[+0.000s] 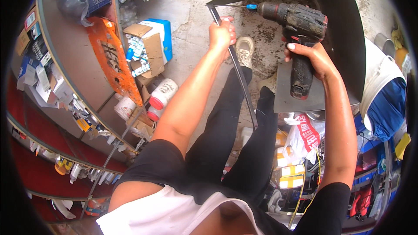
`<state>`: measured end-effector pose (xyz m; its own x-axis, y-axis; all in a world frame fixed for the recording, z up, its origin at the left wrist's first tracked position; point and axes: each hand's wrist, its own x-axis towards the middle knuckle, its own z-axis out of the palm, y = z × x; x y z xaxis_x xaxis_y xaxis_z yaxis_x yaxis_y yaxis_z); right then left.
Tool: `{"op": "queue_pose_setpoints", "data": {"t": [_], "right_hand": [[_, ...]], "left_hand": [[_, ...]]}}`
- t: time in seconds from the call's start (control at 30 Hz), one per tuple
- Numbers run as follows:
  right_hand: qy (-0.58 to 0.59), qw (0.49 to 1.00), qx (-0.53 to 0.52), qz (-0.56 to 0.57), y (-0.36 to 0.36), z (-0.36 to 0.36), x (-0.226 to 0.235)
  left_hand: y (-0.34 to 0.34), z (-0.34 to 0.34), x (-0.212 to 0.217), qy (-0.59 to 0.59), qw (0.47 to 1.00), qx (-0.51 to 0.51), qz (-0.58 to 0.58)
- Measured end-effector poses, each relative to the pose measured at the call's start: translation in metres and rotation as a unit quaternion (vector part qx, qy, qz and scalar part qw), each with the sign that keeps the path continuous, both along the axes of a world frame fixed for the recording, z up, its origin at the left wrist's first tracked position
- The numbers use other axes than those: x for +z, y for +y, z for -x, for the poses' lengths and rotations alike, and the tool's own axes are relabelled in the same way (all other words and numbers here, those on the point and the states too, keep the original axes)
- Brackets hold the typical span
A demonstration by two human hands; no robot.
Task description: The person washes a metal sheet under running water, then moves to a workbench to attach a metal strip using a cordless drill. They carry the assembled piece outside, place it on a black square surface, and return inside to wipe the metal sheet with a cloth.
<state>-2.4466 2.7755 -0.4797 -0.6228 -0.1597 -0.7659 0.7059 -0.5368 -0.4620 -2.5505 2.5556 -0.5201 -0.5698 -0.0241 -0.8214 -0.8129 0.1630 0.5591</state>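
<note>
Floor pale, dirt-strewn; shelves cluttered at left. Left hand wrapped round dark bar; right hand gripping drill.

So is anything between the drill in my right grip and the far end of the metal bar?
Nothing visible: only the thin bit of the drill spans the gap toward the far end of the metal bar; whether it touches is unclear.

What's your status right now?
Left hand gripping dark metal bar. Right hand holding cordless drill, bit at bar's upper end; contact unclear. Dark metal panels beside drill.
</note>
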Motion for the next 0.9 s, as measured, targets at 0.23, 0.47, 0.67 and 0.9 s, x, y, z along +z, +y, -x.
{"op": "queue_pose_setpoints", "data": {"t": [0.23, 0.47, 0.67, 0.9], "right_hand": [[-0.051, 0.998, -0.033, -0.009, -0.002, 0.001, 0.001], [-0.054, 0.998, -0.013, -0.015, -0.008, -0.001, -0.01], [-0.031, 0.997, -0.017, 0.066, -0.007, -0.006, -0.014], [-0.034, 0.995, -0.083, -0.053, -0.018, -0.048, 0.021]], "left_hand": [[0.003, -0.001, 0.004, -0.004, 1.0, 0.0, -0.004], [0.002, 0.005, 0.005, 0.008, 1.0, -0.005, 0.003], [0.0, 0.005, 0.001, 0.013, 1.0, -0.01, -0.025], [0.0, 0.005, 0.0, -0.022, 0.999, 0.01, -0.03]]}}
